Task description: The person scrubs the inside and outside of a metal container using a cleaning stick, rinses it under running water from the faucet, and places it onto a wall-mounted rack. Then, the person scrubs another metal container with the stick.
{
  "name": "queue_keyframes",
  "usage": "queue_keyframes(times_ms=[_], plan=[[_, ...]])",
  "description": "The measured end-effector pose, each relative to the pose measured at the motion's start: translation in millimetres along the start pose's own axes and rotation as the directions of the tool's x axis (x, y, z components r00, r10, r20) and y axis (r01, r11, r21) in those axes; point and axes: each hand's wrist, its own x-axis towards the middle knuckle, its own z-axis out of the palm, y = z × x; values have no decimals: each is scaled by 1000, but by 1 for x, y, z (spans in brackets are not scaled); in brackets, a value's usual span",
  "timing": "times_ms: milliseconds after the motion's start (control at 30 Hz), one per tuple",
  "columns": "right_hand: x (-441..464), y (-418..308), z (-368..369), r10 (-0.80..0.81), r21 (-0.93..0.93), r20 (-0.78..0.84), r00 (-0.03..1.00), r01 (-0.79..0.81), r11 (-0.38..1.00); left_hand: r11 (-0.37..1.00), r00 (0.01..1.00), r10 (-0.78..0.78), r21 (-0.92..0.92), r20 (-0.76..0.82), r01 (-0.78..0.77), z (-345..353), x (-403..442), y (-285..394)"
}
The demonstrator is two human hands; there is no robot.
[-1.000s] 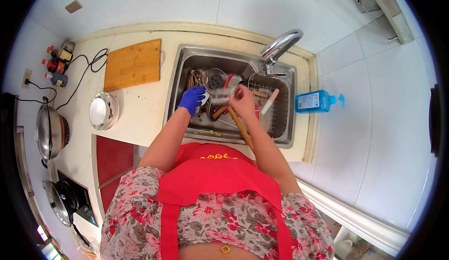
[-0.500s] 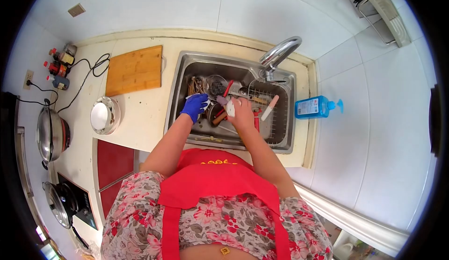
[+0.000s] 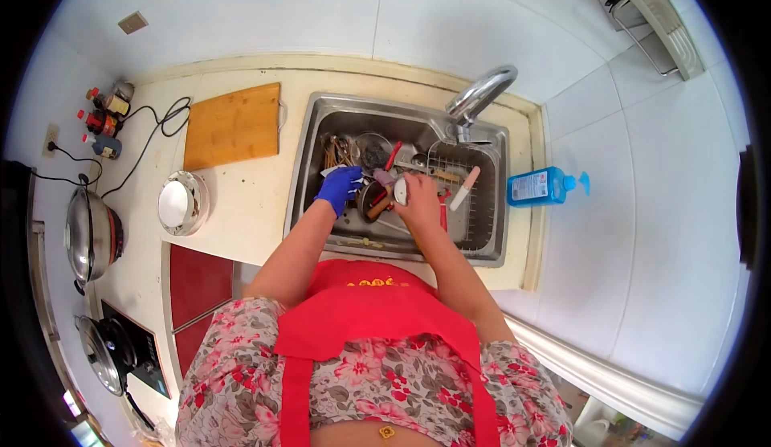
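My left hand, in a blue glove, is over the left half of the steel sink. Its fingers close over a white dish, mostly hidden under the glove. My bare right hand grips a small white round object whose exact kind I cannot make out. Between the hands are a pot with a brown handle and a purplish cloth-like thing. Wooden chopsticks, a dark scouring pad and a red-handled utensil lie behind them.
A wire rack in the sink's right side carries a pale-handled knife. The faucet arches behind. Blue soap bottle stands right; cutting board and stacked bowls sit left.
My left hand has turned and shifted slightly right and down, covering more of the white dish. My right hand has moved slightly right with the white object still in its grip.
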Motion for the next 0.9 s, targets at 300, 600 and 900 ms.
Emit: queue_keyframes(times_ms=[300,600,900], plan=[[39,2,-30,489,870,480,728,-465,-162,996,998,-63,-64,-30,61,0,-1,1],[11,20,9,427,603,111,897,-402,689,994,996,-72,-89,-45,68,-3,-3,7],[24,24,-1,412,660,163,897,-409,630,994,996,-81,-70,-38,79,5,-7,15]])
